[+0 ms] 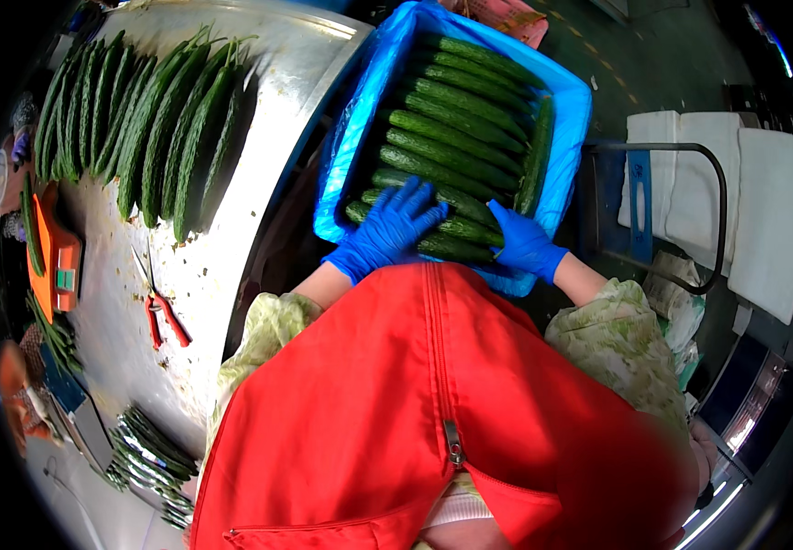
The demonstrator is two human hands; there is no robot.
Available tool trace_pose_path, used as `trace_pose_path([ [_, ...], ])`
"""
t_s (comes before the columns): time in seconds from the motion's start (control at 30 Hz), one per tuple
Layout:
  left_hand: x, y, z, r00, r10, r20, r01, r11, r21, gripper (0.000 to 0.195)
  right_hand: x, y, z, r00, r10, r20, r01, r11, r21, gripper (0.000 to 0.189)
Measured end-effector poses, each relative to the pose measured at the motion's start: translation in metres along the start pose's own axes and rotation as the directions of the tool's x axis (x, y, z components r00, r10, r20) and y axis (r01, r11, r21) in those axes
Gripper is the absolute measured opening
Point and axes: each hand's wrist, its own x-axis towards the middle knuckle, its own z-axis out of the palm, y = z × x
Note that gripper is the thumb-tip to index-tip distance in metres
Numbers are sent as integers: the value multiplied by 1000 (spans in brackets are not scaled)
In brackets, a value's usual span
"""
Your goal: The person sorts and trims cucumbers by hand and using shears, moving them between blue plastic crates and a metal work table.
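A crate lined with blue plastic film [568, 137] stands before me. Green cucumbers [451, 141] lie side by side in it, and one more cucumber [537, 155] runs lengthwise along its right wall. My left hand [393, 227], in a blue glove, rests on the cucumbers nearest me with its fingers apart. At the right ends of these near cucumbers is my right hand [527, 240], also gloved in blue. It touches them, but how its fingers are bent is partly hidden.
The metal table [286, 124] at left bears a row of cucumbers [163, 130], red-handled pruning shears [156, 306], an orange scale [59, 254] and wrapped cucumbers [152, 457]. A metal tube handle [720, 199] and white foam boxes [768, 213] stand at right. Other people's hands show at far left.
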Motion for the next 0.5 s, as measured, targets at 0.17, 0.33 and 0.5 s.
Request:
trace_pose_path([
  [0.17, 11, 13, 15, 974, 82, -211, -75, 996, 42, 57, -2, 1, -26, 973, -36, 227, -73, 889, 452, 88],
  [0.33, 13, 7, 12, 888, 87, -452, -105, 994, -15, 48, 5, -24, -49, 979, -130, 154, 3, 770, 638, 77],
  [0.5, 22, 21, -8, 777, 32, -628, -81, 995, -50, 53, -10, -62, -138, 970, -20, 242, -160, 695, 701, 60],
])
